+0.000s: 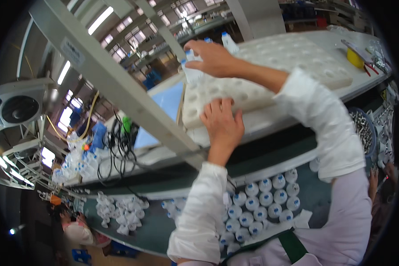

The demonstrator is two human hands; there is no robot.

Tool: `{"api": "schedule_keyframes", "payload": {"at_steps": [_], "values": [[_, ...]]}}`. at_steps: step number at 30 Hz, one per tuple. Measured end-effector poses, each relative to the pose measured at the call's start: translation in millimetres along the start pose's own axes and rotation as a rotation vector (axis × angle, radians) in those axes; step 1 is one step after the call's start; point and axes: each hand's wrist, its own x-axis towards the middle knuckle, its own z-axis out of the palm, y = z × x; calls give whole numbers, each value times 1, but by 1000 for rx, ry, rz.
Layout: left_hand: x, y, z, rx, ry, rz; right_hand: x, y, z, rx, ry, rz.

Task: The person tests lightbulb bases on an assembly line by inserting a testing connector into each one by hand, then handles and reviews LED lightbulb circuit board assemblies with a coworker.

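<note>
Beneath my left sleeve (197, 217), rows of blue-capped bottles (266, 198) stand close together on the green belt (157, 232); if that loose cuff dropped low, I think it could knock several over, since each sits so near its neighbour. Farther out, my left hand (224, 122) lies on the front edge of the pocketed foam tray (255, 101), fingers slightly spread and gripping nothing. The tray looks light to me, so a hard push there could slide it across the white bench or jog whatever stands in it.

Well apart from it, my right hand (215, 57) reaches over the tray to its far left corner, curled about the white bottles (193, 75) there; whether the fingers are clamped on one, I cannot tell. A bottle let go off-centre could miss its pocket and tip, perhaps toward the blue sheet (169, 104) beside the tray. Beyond my knuckles stands another bottle (229, 43), near enough that a careless backward swing of the wrist might topple it.
</note>
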Motion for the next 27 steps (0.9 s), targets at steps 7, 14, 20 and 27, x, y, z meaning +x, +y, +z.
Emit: {"api": "schedule_keyframes", "payload": {"at_steps": [7, 14, 20, 27], "values": [[-62, 12, -61, 172, 168, 564, -167, -69, -70, 128, -156, -396], [-225, -50, -182, 307, -138, 133, -279, -132, -48, 485, -637, 106], [-420, -153, -295, 363, 103, -716, -337, -196, 3, 624, -964, 187], [-550, -174, -247, 191, -539, -338, -418, -272, 101, 799, -1084, 499]]}}
